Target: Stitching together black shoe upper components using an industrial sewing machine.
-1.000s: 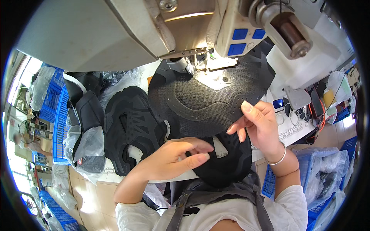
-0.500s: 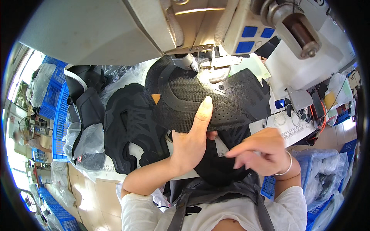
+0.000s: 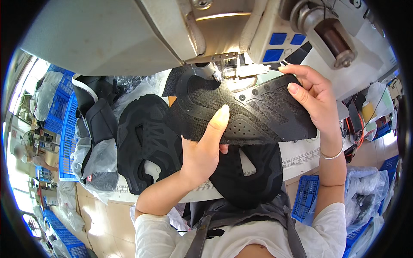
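Note:
A black textured shoe upper (image 3: 275, 107) with a perforated panel lies under the lit presser foot (image 3: 238, 81) of a sewing machine (image 3: 107, 38). My left hand (image 3: 204, 148) holds its near edge, thumb pressed on top and the other fingers mostly hidden underneath. At the upper's right edge is my right hand (image 3: 316, 92), its thumb over the material. Its index fingertip reaches past the far corner, beside a thin dark piece by the foot. Another black shoe upper (image 3: 148, 142) lies to the left, and a third (image 3: 249, 185) hangs over the table's front edge.
A ruler strip (image 3: 301, 158) runs along the white table. A brown thread spool (image 3: 333, 38) sits at the upper right. Blue crates (image 3: 69, 137) and plastic-wrapped goods (image 3: 365, 189) stand on both sides. Black padded pieces (image 3: 101, 118) lie at the left.
My right hand has gone from in front of the upper up to its far right edge. The upper has turned, its right end swinging nearer me. My left hand has shifted slightly left.

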`<state>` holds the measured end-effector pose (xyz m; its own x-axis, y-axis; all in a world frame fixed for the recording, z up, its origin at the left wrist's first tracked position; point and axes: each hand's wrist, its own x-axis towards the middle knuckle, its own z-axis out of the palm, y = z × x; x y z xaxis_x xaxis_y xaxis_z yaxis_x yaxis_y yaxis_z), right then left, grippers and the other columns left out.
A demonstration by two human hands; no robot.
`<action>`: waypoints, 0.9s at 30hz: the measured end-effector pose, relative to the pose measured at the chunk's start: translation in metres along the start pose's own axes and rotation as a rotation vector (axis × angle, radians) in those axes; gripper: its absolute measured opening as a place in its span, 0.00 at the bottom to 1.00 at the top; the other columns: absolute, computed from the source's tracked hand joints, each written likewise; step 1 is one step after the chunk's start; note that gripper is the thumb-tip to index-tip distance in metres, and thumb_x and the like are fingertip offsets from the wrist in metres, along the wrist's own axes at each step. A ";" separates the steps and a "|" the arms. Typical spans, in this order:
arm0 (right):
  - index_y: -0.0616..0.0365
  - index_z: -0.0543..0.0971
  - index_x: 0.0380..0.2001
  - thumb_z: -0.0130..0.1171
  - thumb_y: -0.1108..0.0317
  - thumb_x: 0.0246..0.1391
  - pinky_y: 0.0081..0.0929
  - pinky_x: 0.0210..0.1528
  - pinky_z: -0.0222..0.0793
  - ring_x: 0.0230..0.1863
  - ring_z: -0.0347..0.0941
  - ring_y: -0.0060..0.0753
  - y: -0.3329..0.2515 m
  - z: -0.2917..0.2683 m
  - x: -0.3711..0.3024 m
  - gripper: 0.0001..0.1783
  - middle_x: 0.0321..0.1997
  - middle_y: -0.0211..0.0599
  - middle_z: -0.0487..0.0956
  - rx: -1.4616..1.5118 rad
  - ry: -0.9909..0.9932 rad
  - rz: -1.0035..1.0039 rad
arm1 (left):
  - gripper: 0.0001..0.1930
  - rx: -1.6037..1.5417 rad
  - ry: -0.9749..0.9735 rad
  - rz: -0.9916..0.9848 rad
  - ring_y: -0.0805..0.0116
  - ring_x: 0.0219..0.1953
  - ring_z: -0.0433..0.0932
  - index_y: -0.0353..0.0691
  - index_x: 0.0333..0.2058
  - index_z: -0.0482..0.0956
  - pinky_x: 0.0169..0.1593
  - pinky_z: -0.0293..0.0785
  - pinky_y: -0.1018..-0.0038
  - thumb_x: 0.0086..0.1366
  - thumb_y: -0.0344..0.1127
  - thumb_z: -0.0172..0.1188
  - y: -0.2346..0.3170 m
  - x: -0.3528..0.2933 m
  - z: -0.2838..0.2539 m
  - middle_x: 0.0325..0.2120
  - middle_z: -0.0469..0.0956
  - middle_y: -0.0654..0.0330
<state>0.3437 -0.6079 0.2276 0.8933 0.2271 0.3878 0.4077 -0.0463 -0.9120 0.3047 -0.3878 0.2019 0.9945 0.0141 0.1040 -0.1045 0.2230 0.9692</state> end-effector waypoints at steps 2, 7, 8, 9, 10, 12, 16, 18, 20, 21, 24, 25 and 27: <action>0.64 0.70 0.43 0.52 0.72 0.53 0.12 0.35 0.64 0.34 0.69 0.14 -0.001 0.002 0.000 0.14 0.32 0.34 0.76 -0.054 0.013 -0.010 | 0.07 -0.038 -0.004 -0.016 0.82 0.14 0.65 0.38 0.29 0.74 0.16 0.64 0.84 0.59 0.36 0.56 0.002 0.003 -0.003 0.20 0.72 0.67; 0.64 0.70 0.43 0.52 0.72 0.54 0.13 0.35 0.65 0.32 0.69 0.13 0.003 0.000 0.005 0.13 0.31 0.34 0.77 0.016 0.012 0.012 | 0.07 -0.076 0.024 -0.066 0.82 0.16 0.66 0.38 0.29 0.75 0.16 0.65 0.84 0.58 0.36 0.56 0.004 0.006 0.000 0.20 0.72 0.68; 0.64 0.70 0.43 0.52 0.72 0.54 0.13 0.35 0.65 0.32 0.69 0.13 0.004 -0.001 0.006 0.13 0.31 0.34 0.77 0.017 0.014 0.011 | 0.07 -0.083 -0.001 -0.064 0.82 0.16 0.67 0.38 0.29 0.75 0.17 0.65 0.84 0.58 0.36 0.57 0.004 0.007 -0.002 0.20 0.72 0.67; 0.64 0.71 0.43 0.51 0.72 0.54 0.13 0.35 0.65 0.32 0.68 0.13 0.005 -0.001 0.006 0.13 0.31 0.34 0.77 0.045 0.000 0.032 | 0.07 -0.092 -0.027 -0.061 0.82 0.17 0.67 0.38 0.29 0.76 0.17 0.66 0.84 0.58 0.36 0.57 0.003 0.008 -0.003 0.20 0.72 0.67; 0.64 0.71 0.42 0.51 0.72 0.54 0.13 0.35 0.65 0.32 0.68 0.13 0.005 -0.001 0.005 0.13 0.31 0.34 0.77 0.073 -0.014 0.052 | 0.07 -0.091 -0.031 -0.060 0.82 0.17 0.67 0.38 0.29 0.76 0.17 0.66 0.84 0.58 0.36 0.57 0.004 0.008 -0.003 0.20 0.72 0.67; 0.64 0.71 0.42 0.51 0.72 0.54 0.13 0.35 0.65 0.32 0.68 0.13 0.006 -0.002 0.004 0.13 0.31 0.33 0.77 0.046 -0.014 0.056 | 0.08 -0.081 0.003 -0.031 0.82 0.17 0.67 0.38 0.29 0.76 0.17 0.66 0.84 0.58 0.36 0.57 0.004 0.008 -0.003 0.21 0.73 0.67; 0.64 0.70 0.42 0.51 0.72 0.54 0.14 0.35 0.65 0.32 0.68 0.13 0.007 -0.002 0.003 0.12 0.32 0.34 0.77 -0.001 -0.015 0.043 | 0.07 -0.078 -0.041 -0.033 0.82 0.17 0.67 0.38 0.30 0.75 0.16 0.65 0.84 0.58 0.36 0.56 0.007 0.008 -0.004 0.21 0.73 0.67; 0.64 0.70 0.42 0.51 0.72 0.54 0.14 0.35 0.65 0.32 0.68 0.14 0.006 0.000 0.003 0.12 0.32 0.34 0.77 0.030 -0.009 0.041 | 0.07 -0.010 -0.013 -0.040 0.82 0.17 0.67 0.38 0.31 0.75 0.16 0.65 0.84 0.58 0.36 0.57 0.010 0.009 -0.002 0.22 0.73 0.66; 0.64 0.70 0.42 0.51 0.72 0.54 0.14 0.35 0.65 0.32 0.69 0.14 0.005 0.000 0.003 0.12 0.32 0.34 0.77 0.058 -0.001 0.040 | 0.07 -0.035 -0.039 -0.033 0.82 0.17 0.67 0.37 0.31 0.75 0.16 0.65 0.84 0.58 0.35 0.57 0.009 0.011 -0.003 0.21 0.72 0.66; 0.64 0.70 0.42 0.51 0.73 0.54 0.14 0.35 0.65 0.33 0.69 0.14 0.007 0.001 0.003 0.12 0.32 0.34 0.77 0.064 -0.003 0.040 | 0.08 -0.056 -0.056 -0.026 0.82 0.16 0.67 0.37 0.31 0.74 0.16 0.65 0.84 0.58 0.35 0.57 0.008 0.012 -0.005 0.21 0.72 0.66; 0.63 0.70 0.42 0.50 0.73 0.54 0.14 0.35 0.65 0.32 0.69 0.14 0.011 0.003 0.004 0.12 0.32 0.35 0.77 0.084 -0.003 0.030 | 0.08 -0.061 -0.034 -0.023 0.81 0.15 0.67 0.37 0.31 0.74 0.15 0.64 0.84 0.58 0.35 0.57 0.009 0.014 -0.004 0.21 0.71 0.66; 0.63 0.70 0.42 0.50 0.73 0.54 0.14 0.35 0.65 0.32 0.69 0.14 0.011 0.003 0.005 0.12 0.32 0.35 0.77 0.097 -0.004 0.019 | 0.08 -0.063 -0.041 -0.027 0.81 0.15 0.67 0.37 0.31 0.74 0.15 0.64 0.84 0.58 0.35 0.57 0.010 0.015 -0.005 0.21 0.71 0.66; 0.63 0.70 0.42 0.50 0.73 0.54 0.14 0.34 0.65 0.32 0.69 0.14 0.012 0.001 0.005 0.12 0.32 0.34 0.77 0.087 -0.006 0.029 | 0.08 -0.030 -0.028 -0.039 0.81 0.15 0.66 0.37 0.31 0.73 0.15 0.64 0.84 0.58 0.35 0.57 0.010 0.015 -0.006 0.21 0.71 0.66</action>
<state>0.3530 -0.6060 0.2186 0.9034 0.2330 0.3600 0.3629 0.0319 -0.9313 0.3191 -0.3796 0.2114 0.9971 -0.0221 0.0733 -0.0654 0.2522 0.9655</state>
